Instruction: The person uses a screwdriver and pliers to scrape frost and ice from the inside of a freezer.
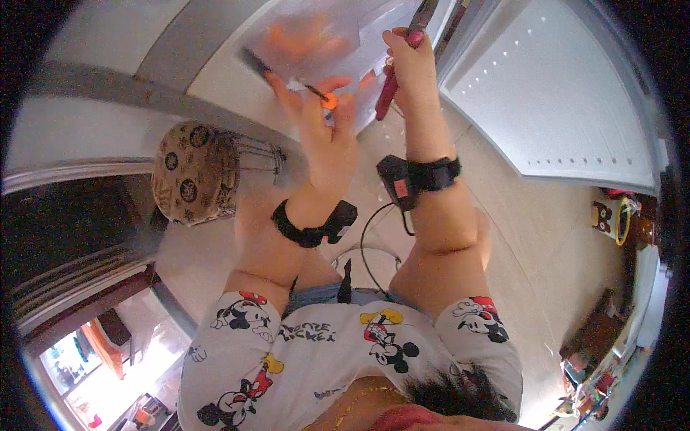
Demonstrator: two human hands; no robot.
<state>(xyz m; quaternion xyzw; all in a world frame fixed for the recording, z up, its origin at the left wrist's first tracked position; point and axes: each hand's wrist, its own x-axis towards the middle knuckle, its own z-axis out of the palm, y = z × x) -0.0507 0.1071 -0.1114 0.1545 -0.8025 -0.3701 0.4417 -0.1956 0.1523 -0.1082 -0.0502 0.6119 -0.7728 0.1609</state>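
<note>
Our left hand [323, 118] pinches a thin orange-tipped tool [316, 92] between thumb and fingers, against a clear plastic sheet [316, 36] just above it. Beside it, our right hand [411, 61] is clenched around red-handled pliers [388, 90].

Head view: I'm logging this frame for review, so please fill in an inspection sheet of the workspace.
Surface: pale tiled floor below; a clear plastic sheet or bag is held up in front.
Job's things: small orange-handled tool in the left hand; red-handled tool in the right hand.
Clutter: patterned round stool at left; small toys at right.
Grippers: both hands raised and closed on their tools; black wrist devices on both forearms.
Cables: a black cable hangs from the right wrist.
Surroundings: white panel with rows of holes; grey frame.
</note>
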